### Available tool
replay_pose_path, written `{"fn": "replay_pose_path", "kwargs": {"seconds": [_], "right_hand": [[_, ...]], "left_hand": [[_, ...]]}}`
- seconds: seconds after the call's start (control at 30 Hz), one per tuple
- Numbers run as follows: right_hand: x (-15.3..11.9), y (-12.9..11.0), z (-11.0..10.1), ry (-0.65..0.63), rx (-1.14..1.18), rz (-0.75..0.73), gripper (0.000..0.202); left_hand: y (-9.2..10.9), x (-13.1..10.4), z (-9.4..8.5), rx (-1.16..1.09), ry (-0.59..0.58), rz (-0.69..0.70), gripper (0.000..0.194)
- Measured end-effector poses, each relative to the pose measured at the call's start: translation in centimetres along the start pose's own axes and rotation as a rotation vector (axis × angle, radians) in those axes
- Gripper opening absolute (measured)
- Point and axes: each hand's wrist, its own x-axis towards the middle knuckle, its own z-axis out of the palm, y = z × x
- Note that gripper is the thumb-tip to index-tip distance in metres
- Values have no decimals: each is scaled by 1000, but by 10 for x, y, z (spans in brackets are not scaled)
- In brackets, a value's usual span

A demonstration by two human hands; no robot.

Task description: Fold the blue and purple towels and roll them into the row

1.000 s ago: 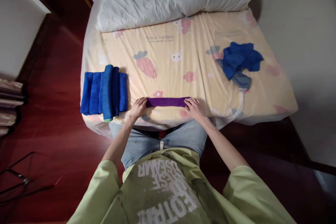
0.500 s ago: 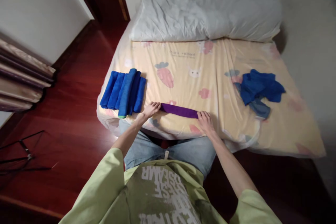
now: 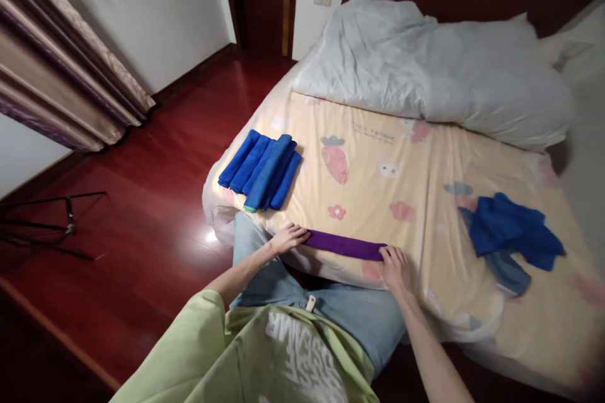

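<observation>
A purple cloth (image 3: 345,245), folded or rolled into a long narrow strip, lies along the bed's near edge. My left hand (image 3: 290,237) grips its left end with fingers bent over it. At the right end, my right hand (image 3: 395,266) has its fingers closed on the cloth. Several rolled blue towels (image 3: 255,167) lie side by side beyond my left hand, one resting on top of the others. Off to the right is a crumpled blue cloth (image 3: 515,230), with a greyer blue piece (image 3: 508,272) at its near side.
The bed (image 3: 363,195) has a yellow patterned sheet. A grey quilt (image 3: 425,69) is bunched at its far end. On the floor at the left stands a black metal stand (image 3: 70,217), with a curtain (image 3: 61,50) beyond it.
The view has turned left and tilted up, so the bed appears lower and further right. Both hands still hold the ends of the purple cloth.
</observation>
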Motion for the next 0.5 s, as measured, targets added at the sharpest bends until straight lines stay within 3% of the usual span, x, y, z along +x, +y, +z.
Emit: {"fn": "replay_pose_path", "kwargs": {"seconds": [0.13, 0.23, 0.37, 0.5], "right_hand": [[23, 11, -22, 16, -71, -58, 29], [77, 16, -47, 78, -86, -83, 31], [204, -12, -72, 111, -107, -160, 29], [357, -86, -80, 147, -123, -330, 27]], "left_hand": [[7, -15, -10, -29, 124, -27, 38], [2, -34, -32, -44, 220, -69, 43], [-23, -69, -65, -14, 431, -127, 49], [-62, -104, -88, 119, 690, -249, 48]]}}
